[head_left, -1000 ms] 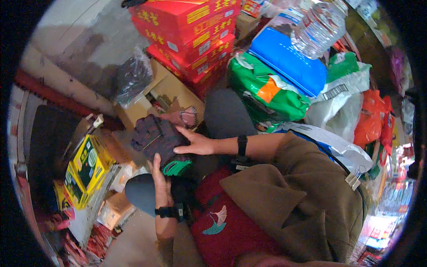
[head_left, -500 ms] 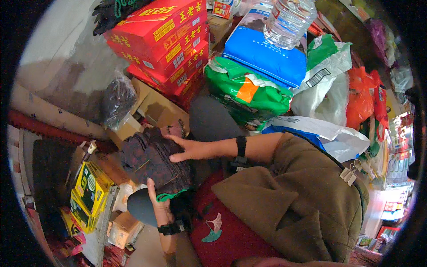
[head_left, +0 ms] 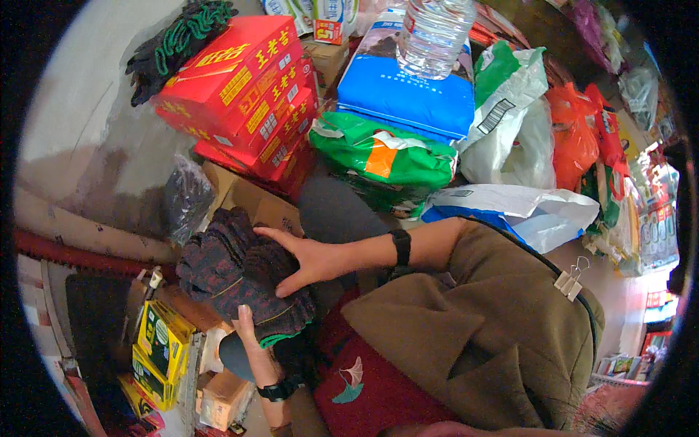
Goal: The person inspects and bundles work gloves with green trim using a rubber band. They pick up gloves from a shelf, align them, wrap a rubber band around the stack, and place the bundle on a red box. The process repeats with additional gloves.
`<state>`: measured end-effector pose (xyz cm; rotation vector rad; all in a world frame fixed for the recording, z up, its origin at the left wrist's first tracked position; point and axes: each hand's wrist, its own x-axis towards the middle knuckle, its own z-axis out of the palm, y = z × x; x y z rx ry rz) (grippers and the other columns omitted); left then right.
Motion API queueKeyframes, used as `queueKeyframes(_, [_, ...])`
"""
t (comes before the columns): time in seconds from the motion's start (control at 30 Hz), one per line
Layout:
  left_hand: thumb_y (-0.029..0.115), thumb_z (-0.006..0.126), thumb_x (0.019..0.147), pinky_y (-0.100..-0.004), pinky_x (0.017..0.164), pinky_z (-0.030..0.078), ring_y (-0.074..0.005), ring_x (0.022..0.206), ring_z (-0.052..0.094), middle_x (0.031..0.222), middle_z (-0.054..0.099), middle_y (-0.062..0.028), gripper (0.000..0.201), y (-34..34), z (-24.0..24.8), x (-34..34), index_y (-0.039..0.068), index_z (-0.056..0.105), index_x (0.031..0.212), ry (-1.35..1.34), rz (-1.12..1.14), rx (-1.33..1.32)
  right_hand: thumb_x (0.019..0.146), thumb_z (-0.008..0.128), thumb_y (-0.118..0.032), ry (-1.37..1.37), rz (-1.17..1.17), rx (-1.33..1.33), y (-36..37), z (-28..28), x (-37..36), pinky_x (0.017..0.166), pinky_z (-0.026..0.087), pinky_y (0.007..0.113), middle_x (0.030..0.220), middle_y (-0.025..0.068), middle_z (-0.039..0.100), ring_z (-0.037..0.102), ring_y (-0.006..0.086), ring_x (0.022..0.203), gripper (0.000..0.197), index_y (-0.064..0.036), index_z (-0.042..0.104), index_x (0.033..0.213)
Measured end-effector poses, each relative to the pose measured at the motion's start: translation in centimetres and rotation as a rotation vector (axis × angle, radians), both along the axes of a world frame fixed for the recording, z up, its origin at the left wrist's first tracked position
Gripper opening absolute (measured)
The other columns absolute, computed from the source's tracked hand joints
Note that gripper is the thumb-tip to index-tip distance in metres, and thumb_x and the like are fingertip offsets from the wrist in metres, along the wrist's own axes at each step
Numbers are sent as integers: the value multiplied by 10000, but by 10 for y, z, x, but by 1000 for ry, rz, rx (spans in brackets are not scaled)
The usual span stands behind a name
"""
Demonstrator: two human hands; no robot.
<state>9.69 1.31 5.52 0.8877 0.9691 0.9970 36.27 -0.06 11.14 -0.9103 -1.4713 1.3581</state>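
A thick bundle of dark knitted work gloves (head_left: pixel 244 273), speckled reddish, lies in front of me between both hands. Green cuff edges show at its lower end, and a thin yellowish band crosses it. My left hand (head_left: pixel 251 335) grips the bundle from below, its thumb on top and its other fingers hidden underneath. From the right, my right hand (head_left: pixel 313 256) clasps the side of the bundle, thumb and index finger spread over it, the remaining fingers out of sight. Each wrist wears a black band.
More green-cuffed gloves (head_left: pixel 182 47) lie on stacked red boxes (head_left: pixel 240 87). An open cardboard box (head_left: pixel 255 200) stands behind the bundle. Yellow-black packs (head_left: pixel 160 342) are at lower left. A blue package (head_left: pixel 408 87), water bottles (head_left: pixel 435 36) and a green bag (head_left: pixel 386 156) sit beyond.
The view has shifted, so the background sits lower and further left. The bundle has moved slightly left and its glove fingers fan out more. My right hand's thumb and index finger are spread wider.
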Motion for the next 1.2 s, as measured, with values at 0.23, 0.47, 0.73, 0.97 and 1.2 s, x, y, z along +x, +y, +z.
queueKeyframes(0.23, [317,614,958,-382,946,513,-239,1108,586,1296,535,-133,629,4,1,13,-1,373,1444,87,20,-47,796,777,-255,5,-60,-182,-1,-4,11,1097,386,371,1432,183,447,479,276,1294,1016,-101,127,1561])
queueKeyframes(0.47, [333,634,942,-393,983,492,-263,1162,565,1342,514,-150,654,-3,49,39,19,373,1453,54,36,-31,814,804,-356,-14,-9,-147,4,2,19,1111,374,372,1472,197,411,454,282,1329,1062,-90,103,1567])
queueKeyframes(0.73, [394,563,985,-417,1031,477,-257,1196,591,1294,598,-129,527,-14,52,28,41,501,1371,-12,-90,-107,825,791,-298,-201,23,-44,2,-3,15,1199,230,391,1578,178,249,245,274,1465,1023,-28,135,1562])
queueKeyframes(0.97, [355,697,889,-412,1047,467,-265,1213,579,1345,575,-131,725,-16,40,-9,9,400,1453,-430,-133,-206,872,688,-410,117,35,-145,0,4,4,824,357,235,1266,6,444,437,92,953,942,-78,173,1587])
queueKeyframes(1.2, [377,701,890,-492,1104,423,-334,1277,526,1440,506,-159,729,-33,13,-44,44,407,1468,-742,-3,-274,941,627,-288,225,105,-232,-1,-7,-24,880,469,297,1257,32,521,529,132,1048,747,-90,256,1558])
